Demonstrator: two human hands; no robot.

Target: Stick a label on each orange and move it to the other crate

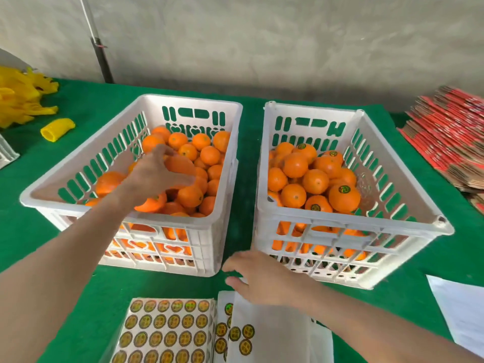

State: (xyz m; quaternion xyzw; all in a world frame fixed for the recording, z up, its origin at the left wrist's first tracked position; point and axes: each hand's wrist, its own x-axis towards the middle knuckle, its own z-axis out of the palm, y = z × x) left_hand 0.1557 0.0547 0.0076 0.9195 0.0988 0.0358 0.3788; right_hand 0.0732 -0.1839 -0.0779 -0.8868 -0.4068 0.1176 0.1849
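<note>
Two white slotted crates stand side by side on green felt. The left crate (110, 142) is filled with unlabelled oranges. My left hand (157, 174) reaches into it and curls round one orange (180, 165) on top of the pile. The right crate (387, 179) holds oranges, some carrying round dark labels (344, 189). My right hand (259, 279) hovers low over the near edge of the table, fingers bent down onto a partly used label sheet (251, 334). A full sheet of round labels (165, 331) lies left of it.
Yellow foam fruit nets (23, 100) are heaped at the far left, with one loose net (57, 129) beside them. Flat red cartons (450, 134) are stacked at the right. A white paper (461, 310) lies at the near right. A dark pole (100, 56) rises behind.
</note>
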